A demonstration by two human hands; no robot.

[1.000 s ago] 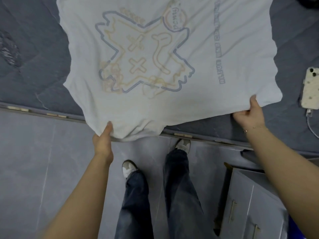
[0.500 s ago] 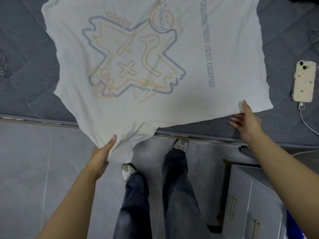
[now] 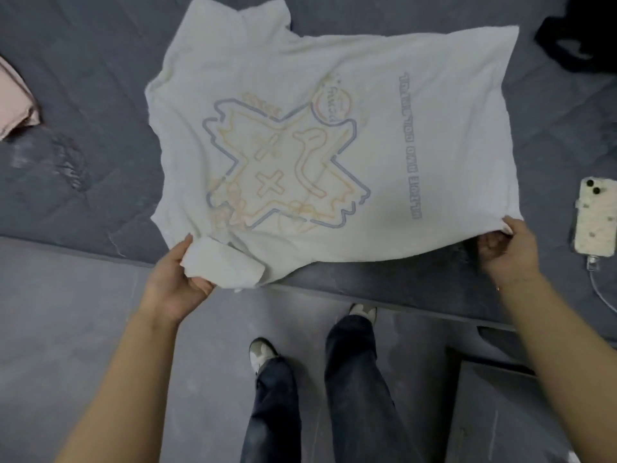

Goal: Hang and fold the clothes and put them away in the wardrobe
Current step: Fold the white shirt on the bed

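Dark grey quilted bed (image 3: 83,78) fills the upper part of the view, its edge running across above a grey tiled floor (image 3: 66,312). White T-shirt (image 3: 384,145) lies spread flat on the bed, printed side up, with blue and orange outline graphic and a line of text. Left hand (image 3: 173,282) grips a folded-over sleeve at the near-left corner, fingers curled round the cloth. Right hand (image 3: 510,248) pinches the near-right corner of the shirt, fingers curled under it. Phone (image 3: 596,217) in a pale case lies on the bed right of the shirt, cable (image 3: 601,289) plugged in. Pink cloth (image 3: 15,98) at the left edge, black item (image 3: 581,38) top right. Grey cabinet (image 3: 507,412) stands on the floor, lower right. Person's dark trousers and pale shoes show below.
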